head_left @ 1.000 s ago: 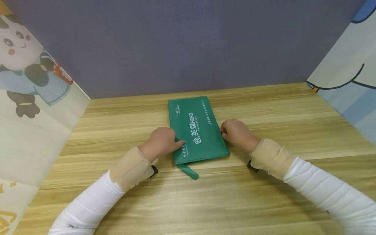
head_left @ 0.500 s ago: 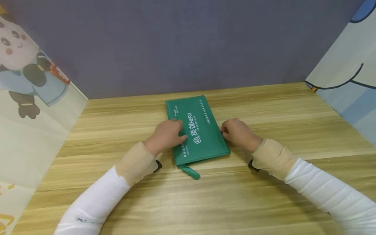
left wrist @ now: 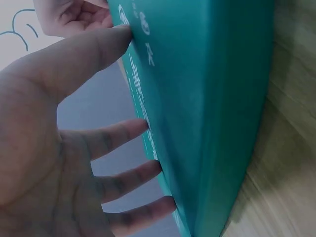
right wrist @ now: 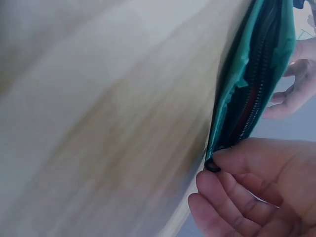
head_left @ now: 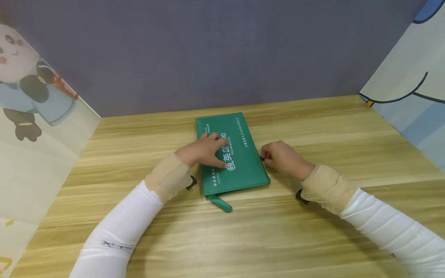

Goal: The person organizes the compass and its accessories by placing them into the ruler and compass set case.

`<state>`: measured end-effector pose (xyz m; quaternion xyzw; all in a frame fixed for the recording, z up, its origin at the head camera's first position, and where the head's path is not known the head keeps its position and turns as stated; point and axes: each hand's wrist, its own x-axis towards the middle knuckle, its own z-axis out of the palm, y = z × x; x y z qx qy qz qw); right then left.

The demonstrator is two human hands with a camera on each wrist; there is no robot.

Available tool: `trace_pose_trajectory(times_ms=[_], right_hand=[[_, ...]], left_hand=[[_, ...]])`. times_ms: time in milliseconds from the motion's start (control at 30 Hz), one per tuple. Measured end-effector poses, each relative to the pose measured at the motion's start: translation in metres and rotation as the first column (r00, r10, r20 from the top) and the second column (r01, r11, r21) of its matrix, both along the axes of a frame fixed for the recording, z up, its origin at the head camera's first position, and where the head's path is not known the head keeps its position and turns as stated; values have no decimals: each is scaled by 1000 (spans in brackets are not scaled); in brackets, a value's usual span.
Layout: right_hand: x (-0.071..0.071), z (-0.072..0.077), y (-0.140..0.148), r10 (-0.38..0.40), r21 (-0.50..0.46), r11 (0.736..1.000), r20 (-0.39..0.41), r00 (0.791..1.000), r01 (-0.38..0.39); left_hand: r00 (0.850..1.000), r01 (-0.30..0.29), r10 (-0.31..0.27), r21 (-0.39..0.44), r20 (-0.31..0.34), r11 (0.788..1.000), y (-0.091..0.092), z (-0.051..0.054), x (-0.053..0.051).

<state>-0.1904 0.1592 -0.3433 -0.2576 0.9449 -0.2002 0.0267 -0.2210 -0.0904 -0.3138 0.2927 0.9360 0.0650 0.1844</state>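
A green zip pouch (head_left: 243,170) with white lettering lies flat on the table, its wrist strap (head_left: 221,204) pointing toward me. Spread fingers of my left hand (head_left: 205,150) rest their tips on the pouch's top face, as the left wrist view also shows. At the pouch's right edge, my right hand (head_left: 283,158) pinches the dark zipper pull (right wrist: 213,165) between thumb and finger. The right wrist view shows the zipper (right wrist: 259,81) parted along that side, with its teeth visible. What is inside the pouch is too dark to tell.
The wood-grain table (head_left: 243,239) extends around the pouch. A grey-purple panel (head_left: 222,54) stands along its back edge. Walls with cartoon pictures rise at the left (head_left: 38,88) and right (head_left: 417,100).
My left hand has moved from the pouch's left edge onto its top face, with the fingers spreading. The right hand stays at the right edge, almost still.
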Motion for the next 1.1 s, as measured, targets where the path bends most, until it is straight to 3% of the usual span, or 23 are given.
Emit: trace_pose_trajectory(times_ms=[333,733,1100], right_hand=[[6,0,4,40,-27,999,-66,997,-41],[10,1,6,-20,-2,1000,0,1000,20],[11,0,12,37,-16,999,-3,999,-37]], left_hand=[[999,43,-43,-18,-6,999,8,4,-1],[999,44,-42,-76,32,996,18,6,-8],[998,54,-51,-82,40,995,22,10,-11]])
